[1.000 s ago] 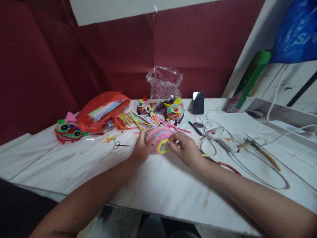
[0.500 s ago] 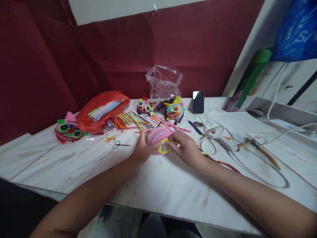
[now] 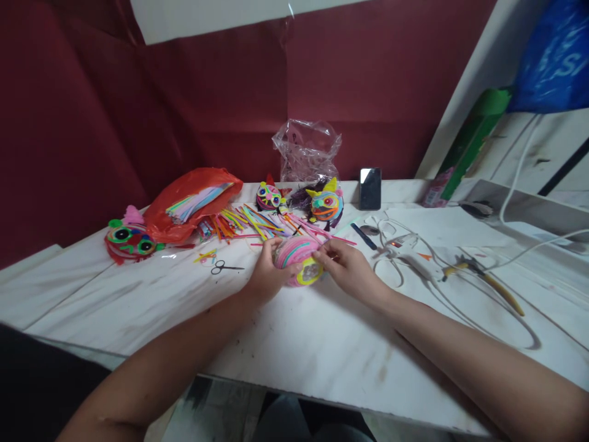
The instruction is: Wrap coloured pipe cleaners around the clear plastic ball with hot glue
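A round pink craft ball (image 3: 297, 253) wound in pink and striped fuzzy wire, with a yellow ring on its front, rests on the white table (image 3: 294, 344). My left hand (image 3: 267, 273) cups its left side with fingers curled round it. My right hand (image 3: 347, 270) pinches at the ball's right edge beside the yellow ring. Loose coloured fuzzy wires (image 3: 248, 222) lie just behind the ball.
Small scissors (image 3: 223, 267) lie left of my hands. Finished owl-like faces (image 3: 130, 237) (image 3: 270, 197) (image 3: 324, 205), a red bag (image 3: 188, 202), a clear bag (image 3: 306, 150) and a phone (image 3: 370, 188) stand behind. A glue gun (image 3: 409, 255), white cables and pliers (image 3: 483, 279) lie to the right.
My right hand's fingers have shifted slightly up along the ball's right edge and the ball has turned a little. The view has drifted slightly.
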Tool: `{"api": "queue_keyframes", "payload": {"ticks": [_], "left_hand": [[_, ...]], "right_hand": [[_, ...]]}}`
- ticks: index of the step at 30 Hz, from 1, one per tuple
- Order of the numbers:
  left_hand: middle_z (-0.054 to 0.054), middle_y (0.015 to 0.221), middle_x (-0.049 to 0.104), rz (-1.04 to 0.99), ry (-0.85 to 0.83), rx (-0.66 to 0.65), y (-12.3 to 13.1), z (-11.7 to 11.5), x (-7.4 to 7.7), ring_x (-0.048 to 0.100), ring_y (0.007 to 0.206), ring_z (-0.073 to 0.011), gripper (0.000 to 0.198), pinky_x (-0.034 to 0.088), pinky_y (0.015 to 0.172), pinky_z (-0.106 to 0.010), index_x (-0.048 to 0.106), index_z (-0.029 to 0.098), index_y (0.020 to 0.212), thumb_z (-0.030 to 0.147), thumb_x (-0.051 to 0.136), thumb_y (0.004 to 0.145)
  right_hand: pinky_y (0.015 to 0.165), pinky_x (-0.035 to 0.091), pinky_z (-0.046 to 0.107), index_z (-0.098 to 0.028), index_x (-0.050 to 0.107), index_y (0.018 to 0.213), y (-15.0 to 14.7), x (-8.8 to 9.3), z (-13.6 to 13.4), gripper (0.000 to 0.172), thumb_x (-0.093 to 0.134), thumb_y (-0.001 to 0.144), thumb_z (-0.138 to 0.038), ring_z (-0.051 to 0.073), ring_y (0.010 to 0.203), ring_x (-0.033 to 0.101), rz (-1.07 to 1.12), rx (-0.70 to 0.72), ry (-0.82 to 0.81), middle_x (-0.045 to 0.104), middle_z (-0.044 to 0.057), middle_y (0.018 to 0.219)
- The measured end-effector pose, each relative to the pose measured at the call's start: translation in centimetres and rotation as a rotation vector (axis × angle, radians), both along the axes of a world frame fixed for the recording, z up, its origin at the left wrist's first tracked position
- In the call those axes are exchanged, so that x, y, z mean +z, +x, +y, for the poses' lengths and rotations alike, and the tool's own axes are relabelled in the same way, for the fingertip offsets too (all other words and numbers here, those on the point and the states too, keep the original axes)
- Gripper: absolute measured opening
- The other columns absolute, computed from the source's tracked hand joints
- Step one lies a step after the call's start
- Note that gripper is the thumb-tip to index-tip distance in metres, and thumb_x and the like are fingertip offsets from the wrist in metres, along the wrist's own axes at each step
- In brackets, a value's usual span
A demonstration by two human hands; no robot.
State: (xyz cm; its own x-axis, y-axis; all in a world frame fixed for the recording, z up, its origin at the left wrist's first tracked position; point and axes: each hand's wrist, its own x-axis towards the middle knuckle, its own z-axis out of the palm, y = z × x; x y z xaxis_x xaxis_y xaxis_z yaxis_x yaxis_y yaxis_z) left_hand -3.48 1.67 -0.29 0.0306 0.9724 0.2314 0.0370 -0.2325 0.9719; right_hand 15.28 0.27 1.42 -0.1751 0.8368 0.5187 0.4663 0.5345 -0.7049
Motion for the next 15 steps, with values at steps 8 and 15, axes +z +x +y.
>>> {"api": "queue_keyframes", "payload": {"ticks": [8,15], "left_hand": [[-0.010,0.122,0.056,-0.017,-0.012,-0.034,-0.19,0.32,-0.24,0.058,0.109,-0.0253,0.075,0.046,0.094,-0.038,0.047,0.021,0.120,0.034,0.083,0.055],[-0.009,0.116,0.060,0.051,0.016,-0.051,-0.14,-0.01,-0.23,0.058,0.109,-0.0269,0.073,0.046,0.094,-0.039,0.047,0.020,0.119,0.041,0.082,0.058]], "right_hand": [[0.060,0.044,0.028,-0.022,0.052,0.070,0.08,-0.19,-0.09,0.012,0.059,0.079,-0.027,0.016,0.065,0.055,-0.037,-0.002,0.034,0.059,0.001,0.070],[0.061,0.044,0.027,-0.022,0.053,0.070,0.06,-0.01,-0.41,0.010,0.058,0.077,-0.019,0.016,0.066,0.055,-0.078,-0.013,0.090,0.061,0.001,0.070]]}}
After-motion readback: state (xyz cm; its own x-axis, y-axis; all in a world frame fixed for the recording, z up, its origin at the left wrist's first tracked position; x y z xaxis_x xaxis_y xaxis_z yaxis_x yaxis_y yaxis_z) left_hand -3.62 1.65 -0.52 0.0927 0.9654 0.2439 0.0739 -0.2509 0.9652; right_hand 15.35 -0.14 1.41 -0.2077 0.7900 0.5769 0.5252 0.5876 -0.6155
